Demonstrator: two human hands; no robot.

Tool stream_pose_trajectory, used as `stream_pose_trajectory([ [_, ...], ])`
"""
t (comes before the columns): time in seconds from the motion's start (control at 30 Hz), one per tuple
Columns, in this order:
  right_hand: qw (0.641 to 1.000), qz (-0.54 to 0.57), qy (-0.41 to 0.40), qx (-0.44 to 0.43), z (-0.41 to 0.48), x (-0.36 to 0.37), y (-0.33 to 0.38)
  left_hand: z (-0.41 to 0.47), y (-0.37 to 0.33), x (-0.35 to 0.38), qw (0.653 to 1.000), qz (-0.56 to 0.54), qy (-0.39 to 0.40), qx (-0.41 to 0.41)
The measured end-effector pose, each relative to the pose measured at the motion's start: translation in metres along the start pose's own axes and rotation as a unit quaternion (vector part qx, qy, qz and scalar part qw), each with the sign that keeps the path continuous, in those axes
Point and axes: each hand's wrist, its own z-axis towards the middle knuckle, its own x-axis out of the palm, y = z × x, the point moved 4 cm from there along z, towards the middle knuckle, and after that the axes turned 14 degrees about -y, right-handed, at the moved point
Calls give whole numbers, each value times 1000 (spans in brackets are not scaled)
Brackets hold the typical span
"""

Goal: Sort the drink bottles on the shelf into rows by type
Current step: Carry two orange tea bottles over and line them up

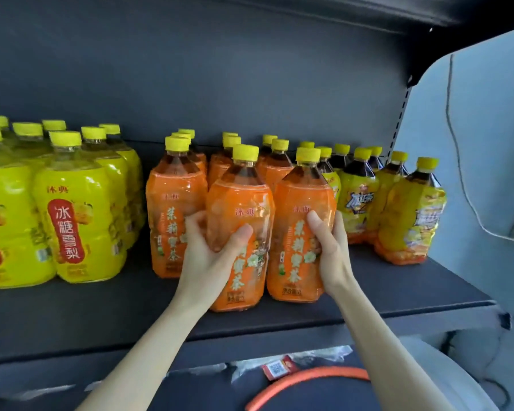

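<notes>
Yellow-labelled plastic bottles with yellow caps (72, 209) stand grouped at the left of the dark grey shelf board (413, 295). Next to them is a cluster of orange-labelled tea bottles (175, 203), in rough rows running back. The left hand (211, 247) wraps the front middle orange bottle (244, 200), thumb across the label and fingers curled round its left side; this bottle stands forward of its neighbours, near the shelf edge. The right hand (330, 247) grips the right front orange bottle (303, 203) just beside it, thumb on the front, fingers round the right flank. Further right stand dark-tea bottles with yellow printed labels (410, 215). The step in hand looks like squaring up the orange rows. Next, both gripped bottles probably need sliding into line, kept upright, without knocking those behind.
</notes>
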Motion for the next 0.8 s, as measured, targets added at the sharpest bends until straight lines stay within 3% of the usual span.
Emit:
stream_pose_trajectory([
  [0.2, 999, 2, 51, -4, 8, -1, -7, 1, 10, 5, 991, 109, -66, 40],
  [0.37, 993, -92, 74, -15, 1, -15, -21, -26, 17, -1, 944, 279, -132, 113],
  [0.47, 976, -198, 80, -51, -8, -23, -23, -45, 14, -7, 940, 284, -146, 122],
  [0.63, 968, -232, 63, -76, -9, -26, -22, -42, 8, -7, 930, 313, -140, 130],
  [0.8, 954, -279, 58, -90, -5, -15, -17, -26, 11, -4, 874, 432, -148, 165],
])
